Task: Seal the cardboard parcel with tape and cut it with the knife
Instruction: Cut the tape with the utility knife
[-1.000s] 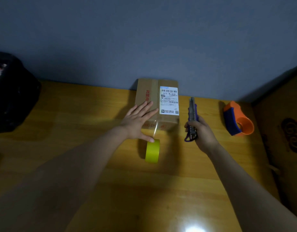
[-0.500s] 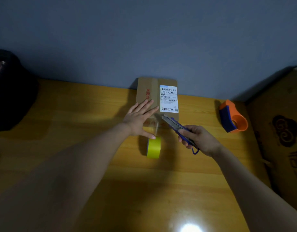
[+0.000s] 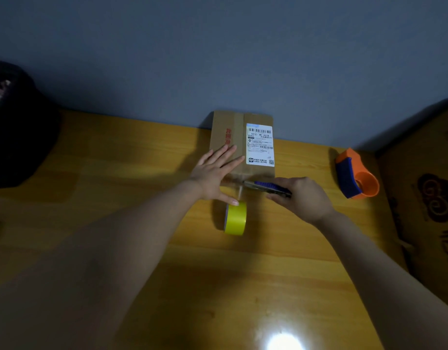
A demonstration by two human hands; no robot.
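Observation:
A brown cardboard parcel (image 3: pixel 226 127) with a white shipping label stands against the wall on the wooden table (image 3: pixel 116 173). My left hand (image 3: pixel 214 174) lies flat on the parcel's near left part, fingers spread, thumb touching the yellow tape roll (image 3: pixel 235 218) that stands on edge just in front of it. A clear strip of tape runs from the roll up to the parcel's near edge. My right hand (image 3: pixel 303 198) grips a blue utility knife (image 3: pixel 267 186) held level, its blade tip at the tape strip beside the parcel's near edge.
An orange and blue tape dispenser (image 3: pixel 355 174) lies at the right of the table. A large brown carton (image 3: pixel 425 198) stands at the far right. A dark bag (image 3: pixel 15 127) sits at the left. A lamp glare shows on the near tabletop.
My right hand swung the knife from upright at the parcel's right side down to level, bringing its blade leftward to the tape strip. My left hand stayed on the parcel.

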